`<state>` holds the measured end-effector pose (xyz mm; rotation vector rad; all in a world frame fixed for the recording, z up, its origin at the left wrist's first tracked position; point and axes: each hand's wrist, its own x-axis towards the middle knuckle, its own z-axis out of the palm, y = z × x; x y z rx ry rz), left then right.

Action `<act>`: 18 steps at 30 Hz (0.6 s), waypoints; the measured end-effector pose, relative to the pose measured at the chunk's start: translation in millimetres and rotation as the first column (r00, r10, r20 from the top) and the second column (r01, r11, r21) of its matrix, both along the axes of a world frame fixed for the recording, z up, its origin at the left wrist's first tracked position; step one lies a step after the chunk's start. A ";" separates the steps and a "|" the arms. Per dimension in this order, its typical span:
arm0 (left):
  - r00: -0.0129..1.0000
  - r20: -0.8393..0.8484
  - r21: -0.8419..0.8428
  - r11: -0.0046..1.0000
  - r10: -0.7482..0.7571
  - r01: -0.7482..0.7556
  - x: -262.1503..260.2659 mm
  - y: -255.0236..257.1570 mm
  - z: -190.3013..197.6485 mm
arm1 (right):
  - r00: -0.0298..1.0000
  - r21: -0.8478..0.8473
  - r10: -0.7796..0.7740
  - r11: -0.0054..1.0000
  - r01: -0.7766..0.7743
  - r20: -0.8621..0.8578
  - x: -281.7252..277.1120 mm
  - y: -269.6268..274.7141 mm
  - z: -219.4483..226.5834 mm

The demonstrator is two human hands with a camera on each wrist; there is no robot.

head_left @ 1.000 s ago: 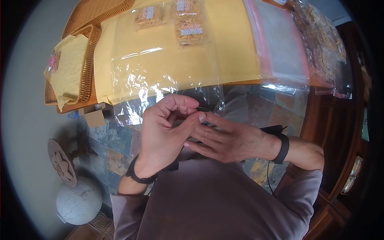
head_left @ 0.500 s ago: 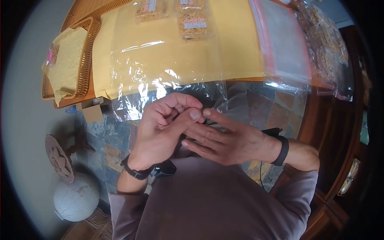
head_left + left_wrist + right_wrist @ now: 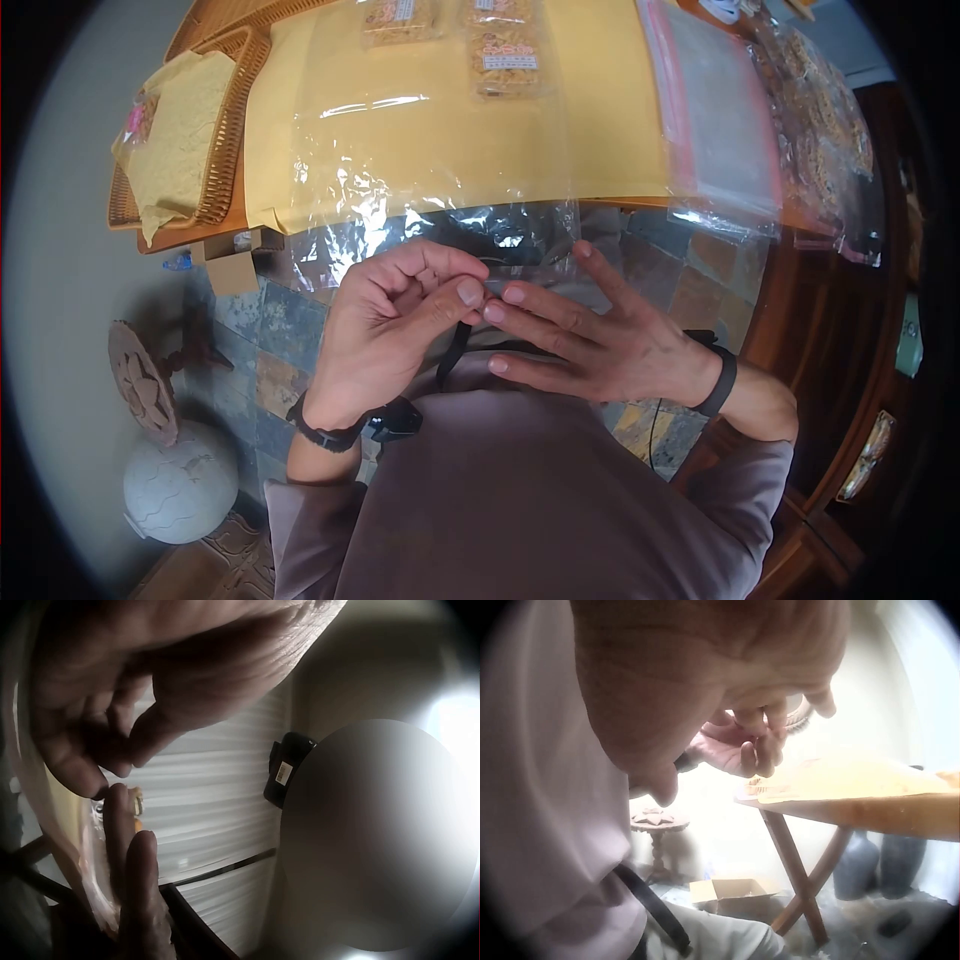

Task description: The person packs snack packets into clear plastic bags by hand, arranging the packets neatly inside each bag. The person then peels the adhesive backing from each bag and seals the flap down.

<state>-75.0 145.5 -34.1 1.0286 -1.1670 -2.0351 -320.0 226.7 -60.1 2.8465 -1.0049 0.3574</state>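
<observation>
My left hand (image 3: 385, 315) is held in front of the chest with its fingers curled and the thumb near the forefinger. Nothing shows between them. My right hand (image 3: 605, 335) faces it with straight, spread fingers, their tips right at the left fingertips. In the right wrist view, the left hand (image 3: 739, 750) appears beyond the right palm (image 3: 705, 667). A large clear plastic bag (image 3: 430, 150) lies on the table just ahead of the hands, its near end hanging over the edge. Clear packs of golden snack pieces (image 3: 503, 62) with printed labels lie at its far end.
A yellow sheet (image 3: 610, 120) covers the table. At left stands a wicker tray (image 3: 228, 130) lined with yellow cloth. To the right lie stacked clear bags with pink edges (image 3: 720, 120) and more packed snacks (image 3: 820, 120). A cardboard box (image 3: 232, 273) sits on the floor.
The right hand's fingers have spread and drawn slightly away to the right from the left hand. Its forefinger has lifted. The left hand stays curled, having shifted slightly left.
</observation>
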 end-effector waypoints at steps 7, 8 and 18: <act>1.000 0.030 -0.015 1.000 -0.008 0.008 -3.3 2.9 0.8 | 0.998 0.045 -0.009 0.999 0.012 -0.066 -0.6 0.7 4.6; 0.997 0.077 -0.035 0.999 -0.016 0.018 -3.9 2.4 1.6 | 0.995 0.015 0.002 1.000 -0.001 -0.100 -1.6 -0.5 7.0; 0.969 0.241 -0.101 0.991 -0.063 0.089 -17.7 7.2 4.9 | 0.991 -0.020 -0.098 0.995 0.096 -0.093 -4.6 -0.5 7.0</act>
